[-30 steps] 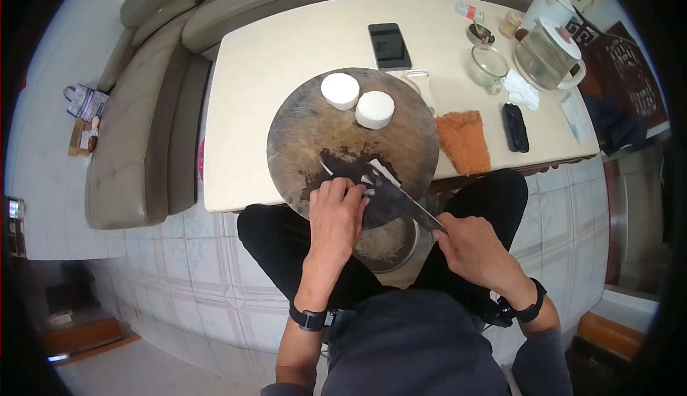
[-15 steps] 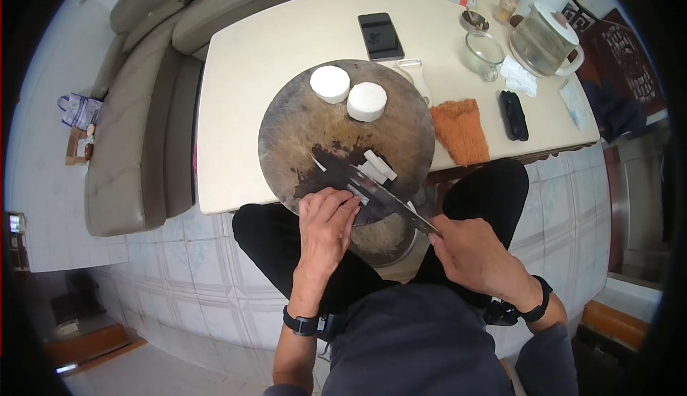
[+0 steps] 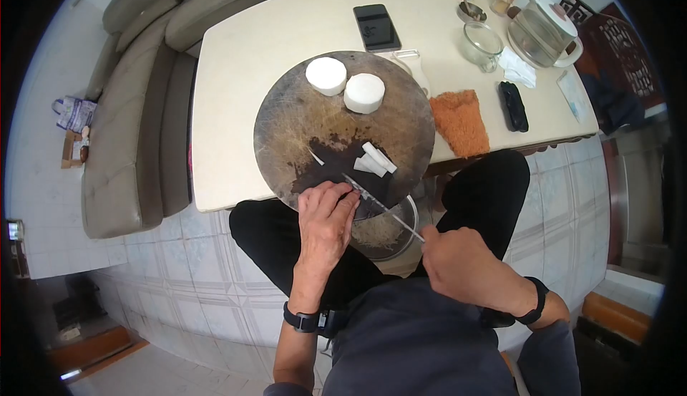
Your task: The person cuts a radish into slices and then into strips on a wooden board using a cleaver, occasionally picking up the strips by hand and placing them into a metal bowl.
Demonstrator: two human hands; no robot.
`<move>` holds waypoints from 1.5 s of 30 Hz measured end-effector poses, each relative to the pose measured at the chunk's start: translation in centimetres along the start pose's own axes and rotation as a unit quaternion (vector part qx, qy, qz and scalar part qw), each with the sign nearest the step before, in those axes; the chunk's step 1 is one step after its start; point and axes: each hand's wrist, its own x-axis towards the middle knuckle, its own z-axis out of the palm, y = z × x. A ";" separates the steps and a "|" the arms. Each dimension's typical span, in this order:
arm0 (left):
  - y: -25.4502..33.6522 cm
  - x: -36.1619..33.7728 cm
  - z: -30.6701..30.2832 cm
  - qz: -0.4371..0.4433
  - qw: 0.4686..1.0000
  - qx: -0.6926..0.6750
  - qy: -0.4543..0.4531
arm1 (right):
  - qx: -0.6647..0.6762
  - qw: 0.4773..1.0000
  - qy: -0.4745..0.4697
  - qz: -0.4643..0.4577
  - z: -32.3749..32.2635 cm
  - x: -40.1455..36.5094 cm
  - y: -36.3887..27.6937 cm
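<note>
Closed tight, my right hand [image 3: 461, 263] grips the knife [image 3: 386, 208] at its near end. Its blade points far and left, over the round board [image 3: 286, 127]. My left hand [image 3: 325, 213] has its fingers bent close together, touching a small pale piece [image 3: 363, 195] beside the blade; I cannot tell if they pinch it. White strips [image 3: 378, 158] lie just past the blade. Two fat white chunks [image 3: 345, 84] sit on the board's far side. Right of it lies an orange cloth [image 3: 460, 122].
</note>
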 end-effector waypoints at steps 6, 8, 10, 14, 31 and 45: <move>0.0 0.0 -0.1 0.005 1.000 0.012 0.009 | -0.012 0.998 0.047 -0.051 0.7 3.0 -1.7; -0.3 -0.2 0.0 0.000 1.000 0.010 0.005 | -0.009 0.992 0.094 -0.080 0.9 4.3 -1.9; -0.2 -0.2 0.0 -0.006 1.000 0.008 0.010 | -0.007 0.993 0.090 -0.070 1.1 4.3 -1.9; -0.4 -0.5 0.2 -0.013 0.999 0.005 0.037 | -0.016 0.998 0.051 -0.036 0.9 2.7 -1.6; 3.0 -6.2 0.2 -0.538 0.582 -0.594 0.139 | 0.036 0.998 0.049 0.014 -0.3 -0.8 1.9; 2.7 -6.5 0.5 -0.569 0.412 -0.700 0.126 | -0.050 0.994 0.016 -0.098 -1.0 -0.6 2.2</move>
